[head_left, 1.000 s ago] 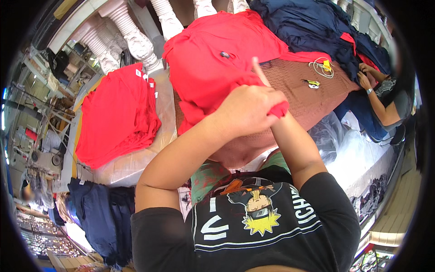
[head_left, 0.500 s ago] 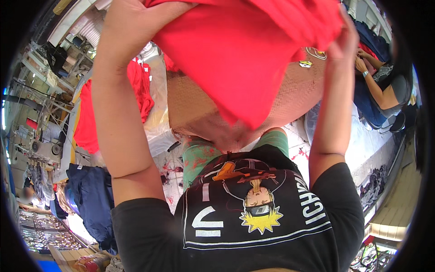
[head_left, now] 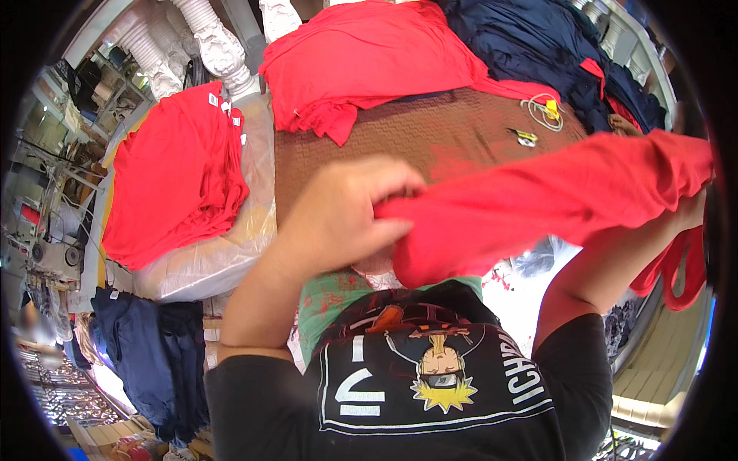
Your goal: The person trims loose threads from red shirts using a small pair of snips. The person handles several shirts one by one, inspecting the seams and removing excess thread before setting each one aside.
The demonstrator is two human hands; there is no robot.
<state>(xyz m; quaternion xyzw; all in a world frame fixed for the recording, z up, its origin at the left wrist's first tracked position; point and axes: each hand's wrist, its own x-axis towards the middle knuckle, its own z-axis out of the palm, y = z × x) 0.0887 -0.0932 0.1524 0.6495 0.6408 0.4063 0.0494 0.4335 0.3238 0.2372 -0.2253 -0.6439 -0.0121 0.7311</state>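
A red garment (head_left: 538,200) of soft cloth is stretched slantwise in front of me, from the middle to the far right. My left hand (head_left: 357,207) pinches its near left end between thumb and fingers. At the right rim, my right hand (head_left: 692,211) is raised and grips the other end; the cloth covers most of its fingers. Below that hand dangles a looped part of the garment. Beneath the cloth lies a brown textured mat (head_left: 323,165). Yellow thread snips (head_left: 525,137) rest on the mat beyond the garment.
A red cloth heap (head_left: 369,58) lies at the back, beside a dark blue pile (head_left: 530,46). Stacked red garments (head_left: 177,177) sit on a plastic-wrapped surface at left. Dark blue clothes (head_left: 150,353) hang below. A pale cord (head_left: 544,114) lies near the snips. Another person's hand (head_left: 624,124) shows at right.
The red garment has come down from high in front and swung right, stretching out sideways. My left hand moved down and inward; my right moved outward to the right. The back heaps now show.
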